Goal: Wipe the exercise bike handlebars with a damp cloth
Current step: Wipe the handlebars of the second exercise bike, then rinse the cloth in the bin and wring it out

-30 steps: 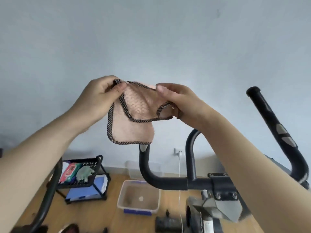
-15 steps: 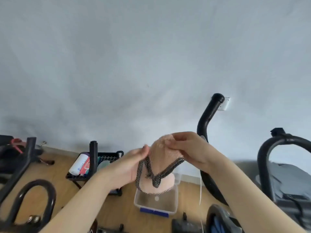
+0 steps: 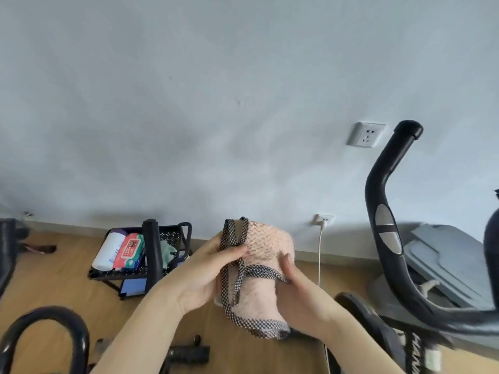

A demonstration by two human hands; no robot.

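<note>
A pink cloth (image 3: pixel 260 276) with a black-and-white checked border is bunched between both hands, in front of me at centre. My left hand (image 3: pixel 205 273) pinches its border from the left. From the right, my right hand (image 3: pixel 297 290) cups the folded cloth. The black handlebar (image 3: pixel 383 211) of the exercise bike rises at the right, with silver sensor pads on its grip, apart from the cloth. Another black bar (image 3: pixel 154 252) stands at the left, and a curved black bar (image 3: pixel 54 327) sits at the lower left.
A black mesh rack (image 3: pixel 172 233) on the wooden floor holds a wipes pack (image 3: pixel 129 249) and a white bottle (image 3: pixel 106 251). A white cable (image 3: pixel 320 255) hangs from a low wall socket. A second socket (image 3: pixel 366 134) is higher. Grey bike casing (image 3: pixel 445 263) lies at the right.
The view has swung; the handlebars now stand off to the right. Both hands came down and gathered the cloth from a spread sheet into a folded bundle.
</note>
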